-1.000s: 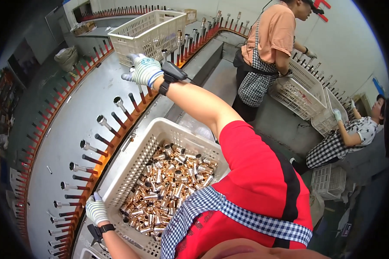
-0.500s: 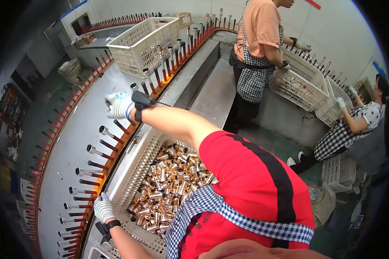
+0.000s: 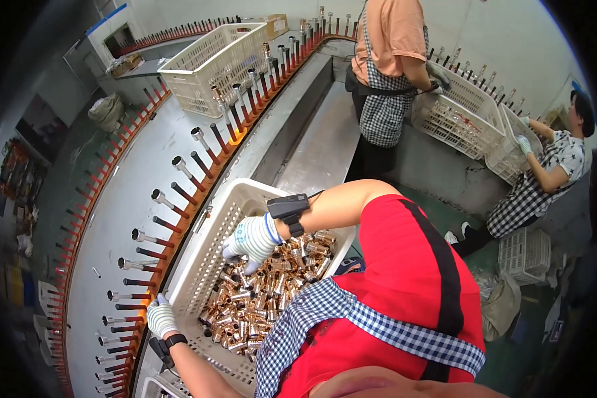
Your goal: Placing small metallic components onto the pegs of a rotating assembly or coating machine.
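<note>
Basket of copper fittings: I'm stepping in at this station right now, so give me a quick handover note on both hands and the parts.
Right hand: gloved, fingers down among the copper fittings in the white basket; whether it grips one cannot be told.
Left hand: gloved, on the basket's left rim.
Done: several conveyor pins along the curved line carry fittings.
Left: the basket holds many loose fittings, and nearer pins stand bare.

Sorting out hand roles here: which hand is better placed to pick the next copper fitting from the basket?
Probably the right hand: it hovers over the copper fittings. The left hand rests on the white basket rim.
</note>
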### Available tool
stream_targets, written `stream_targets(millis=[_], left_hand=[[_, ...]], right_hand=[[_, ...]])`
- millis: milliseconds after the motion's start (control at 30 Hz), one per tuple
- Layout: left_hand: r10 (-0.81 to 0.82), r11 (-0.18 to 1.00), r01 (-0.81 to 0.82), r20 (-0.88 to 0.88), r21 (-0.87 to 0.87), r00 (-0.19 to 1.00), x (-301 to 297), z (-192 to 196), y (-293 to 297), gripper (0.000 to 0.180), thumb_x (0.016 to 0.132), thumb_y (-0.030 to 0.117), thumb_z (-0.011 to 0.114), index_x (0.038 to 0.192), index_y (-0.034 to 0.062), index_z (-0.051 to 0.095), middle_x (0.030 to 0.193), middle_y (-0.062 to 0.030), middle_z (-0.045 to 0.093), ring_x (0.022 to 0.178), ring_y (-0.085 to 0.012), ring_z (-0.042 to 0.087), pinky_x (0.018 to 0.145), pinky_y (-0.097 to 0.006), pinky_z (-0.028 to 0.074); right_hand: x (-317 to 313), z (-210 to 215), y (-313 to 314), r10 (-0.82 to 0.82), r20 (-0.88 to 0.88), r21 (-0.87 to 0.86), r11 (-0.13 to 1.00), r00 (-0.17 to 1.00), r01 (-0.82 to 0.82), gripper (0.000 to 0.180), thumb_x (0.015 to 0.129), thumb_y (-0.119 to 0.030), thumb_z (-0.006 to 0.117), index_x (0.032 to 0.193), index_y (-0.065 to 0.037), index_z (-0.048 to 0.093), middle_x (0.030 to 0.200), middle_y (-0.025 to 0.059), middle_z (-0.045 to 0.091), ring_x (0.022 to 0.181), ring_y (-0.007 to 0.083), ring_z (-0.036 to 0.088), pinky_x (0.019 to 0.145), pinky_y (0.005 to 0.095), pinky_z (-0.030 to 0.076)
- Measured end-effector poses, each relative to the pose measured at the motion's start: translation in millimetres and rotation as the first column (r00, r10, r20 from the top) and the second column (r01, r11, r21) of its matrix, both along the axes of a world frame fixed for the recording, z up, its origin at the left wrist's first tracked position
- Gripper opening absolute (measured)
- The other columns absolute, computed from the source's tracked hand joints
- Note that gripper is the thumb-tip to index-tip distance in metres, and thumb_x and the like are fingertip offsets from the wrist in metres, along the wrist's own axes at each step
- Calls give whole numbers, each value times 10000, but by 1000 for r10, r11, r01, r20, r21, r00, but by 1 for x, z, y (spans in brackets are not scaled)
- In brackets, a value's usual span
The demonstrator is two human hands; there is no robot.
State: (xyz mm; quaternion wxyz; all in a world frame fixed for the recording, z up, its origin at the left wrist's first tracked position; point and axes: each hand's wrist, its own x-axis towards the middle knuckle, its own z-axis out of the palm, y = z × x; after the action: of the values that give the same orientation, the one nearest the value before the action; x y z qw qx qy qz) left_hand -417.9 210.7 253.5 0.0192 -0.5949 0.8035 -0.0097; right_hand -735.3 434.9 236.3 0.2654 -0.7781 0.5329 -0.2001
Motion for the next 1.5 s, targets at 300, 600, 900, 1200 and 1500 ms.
stream_targets(millis=[300,600,900,1200,1500], left_hand=[[-7,1000,6,-42,-7,999,-9,0,2,492,974,449,495,1017,29,748,996,-215,722,939,-397,685,823,-460,532],[2,1000,-2,-9,4,1000,-13,-7,-7,510,975,461,479,1021,32,751,995,-214,723,937,-400,684,836,-465,529],[-21,1000,21,-26,-10,999,-48,13,10,514,980,451,468,1012,18,743,1004,-226,716,946,-401,679,843,-465,520],[-30,999,30,25,12,999,-87,21,25,530,980,453,474,1101,2,725,1084,-227,709,1011,-397,672,893,-439,518],[-6,999,3,69,45,998,-109,36,38,533,979,464,480,1162,16,704,1156,-235,685,1078,-397,645,936,-445,497]], right_hand=[[-8,3,-11,114,-73,252,963,991,-93,605,853,-531,698,1326,-165,608,1248,127,659,1149,311,629,961,438,499],[-33,4,-28,-37,-23,35,999,999,38,503,900,-396,663,1327,-142,586,1285,109,608,1141,342,611,978,463,482],[-113,-14,-31,-601,-172,-310,785,781,536,636,857,-465,660,1407,-179,518,1471,176,448,1378,368,415,1120,576,308],[-181,-67,-4,-716,17,79,697,698,713,601,889,-351,708,1382,-73,504,1138,227,666,1059,379,653,902,473,523],[-189,-60,20,-821,-8,-15,571,571,821,282,929,-193,613,1124,10,593,890,247,692,867,428,673,748,495,540]])
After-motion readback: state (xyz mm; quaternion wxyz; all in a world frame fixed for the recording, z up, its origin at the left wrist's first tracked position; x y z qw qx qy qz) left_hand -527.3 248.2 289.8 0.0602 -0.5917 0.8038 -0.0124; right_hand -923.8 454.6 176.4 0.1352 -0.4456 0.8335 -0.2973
